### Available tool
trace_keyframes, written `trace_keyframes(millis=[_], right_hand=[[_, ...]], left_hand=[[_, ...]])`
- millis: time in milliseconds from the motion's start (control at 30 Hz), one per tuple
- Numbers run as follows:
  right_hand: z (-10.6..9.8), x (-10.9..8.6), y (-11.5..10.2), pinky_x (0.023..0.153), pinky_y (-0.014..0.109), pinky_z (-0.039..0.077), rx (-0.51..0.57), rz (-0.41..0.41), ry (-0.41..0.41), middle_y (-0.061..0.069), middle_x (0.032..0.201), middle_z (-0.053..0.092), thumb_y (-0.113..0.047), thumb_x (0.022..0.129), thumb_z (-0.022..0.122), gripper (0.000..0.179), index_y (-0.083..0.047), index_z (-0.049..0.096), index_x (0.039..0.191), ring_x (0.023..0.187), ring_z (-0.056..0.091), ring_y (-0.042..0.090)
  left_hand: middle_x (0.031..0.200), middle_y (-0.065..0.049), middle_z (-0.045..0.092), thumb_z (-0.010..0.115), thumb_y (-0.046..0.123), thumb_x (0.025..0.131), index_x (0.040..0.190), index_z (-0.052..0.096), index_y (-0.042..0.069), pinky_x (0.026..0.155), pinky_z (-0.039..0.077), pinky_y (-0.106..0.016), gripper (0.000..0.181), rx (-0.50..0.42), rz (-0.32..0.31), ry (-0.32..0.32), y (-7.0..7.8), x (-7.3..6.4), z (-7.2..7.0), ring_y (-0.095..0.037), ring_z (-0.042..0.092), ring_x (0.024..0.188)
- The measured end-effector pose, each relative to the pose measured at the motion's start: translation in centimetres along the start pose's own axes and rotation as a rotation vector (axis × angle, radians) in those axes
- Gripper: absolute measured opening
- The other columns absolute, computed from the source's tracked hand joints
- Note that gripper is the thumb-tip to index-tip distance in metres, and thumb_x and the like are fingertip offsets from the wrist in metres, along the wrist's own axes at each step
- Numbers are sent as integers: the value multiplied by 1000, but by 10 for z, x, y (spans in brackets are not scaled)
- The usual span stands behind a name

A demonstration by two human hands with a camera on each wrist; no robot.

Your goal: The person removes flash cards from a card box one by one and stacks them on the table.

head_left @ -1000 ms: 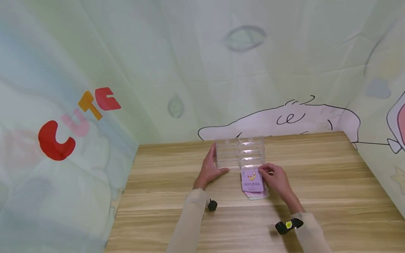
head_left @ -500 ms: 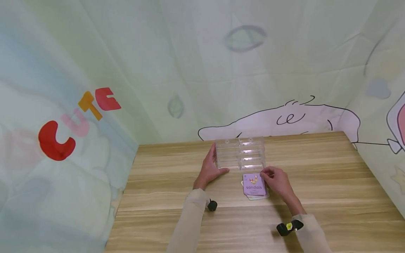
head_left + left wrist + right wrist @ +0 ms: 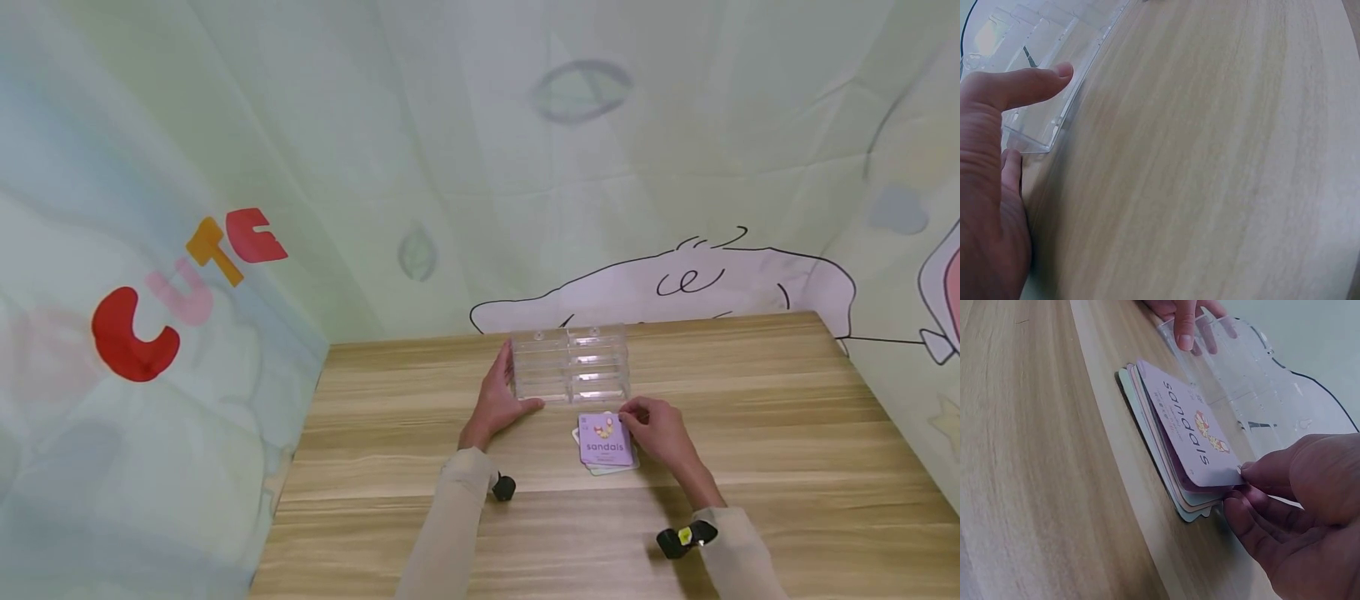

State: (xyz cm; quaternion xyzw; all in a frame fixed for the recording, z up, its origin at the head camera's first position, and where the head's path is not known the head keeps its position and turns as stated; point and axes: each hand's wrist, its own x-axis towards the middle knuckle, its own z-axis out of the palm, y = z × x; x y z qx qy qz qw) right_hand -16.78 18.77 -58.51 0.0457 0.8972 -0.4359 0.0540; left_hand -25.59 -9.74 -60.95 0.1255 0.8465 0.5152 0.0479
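Observation:
A purple card (image 3: 606, 440) printed "sandals" tilts slightly above a small pile of cards (image 3: 1161, 459). My right hand (image 3: 660, 433) pinches its right corner between thumb and fingers. Behind the cards stands a clear plastic organizer (image 3: 542, 367) with two columns of slots. My left hand (image 3: 497, 408) rests around its front left corner, fingers straight along the left side. In the left wrist view, the thumb reaches across the organizer's front edge; part of the fingers is hidden behind the hand.
The organizer stands near the back edge of the wooden table (image 3: 405, 433). A printed cloth backdrop (image 3: 420, 167) rises behind and to the left of the table. Black wrist cameras (image 3: 675, 543) sit on both sleeves.
The purple card has moved toward me and slightly right, from against the organizer's front to over the pile, with my right hand. My left hand and the organizer have stayed put.

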Motion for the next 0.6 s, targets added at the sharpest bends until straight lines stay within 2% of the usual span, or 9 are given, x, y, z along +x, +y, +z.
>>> trace_keyframes(millis=[333,600], right_hand=[[0,-1,2,80,38,58,-28,-14,5,12,101,70,-7,100,67,13,1,72,108,91,64,26],[-4,-6,0,82,41,59,-50,-50,16,12,100,71,-8,99,67,12,-1,73,106,92,64,26]], left_hand=[[171,-7,24,97,21,70,168,9,17,122,30,-27,132,-3,0,-5,2,1,2,-21,33,152],[170,-10,25,97,20,70,168,9,15,122,31,-30,132,-16,5,2,0,1,2,-23,33,152]])
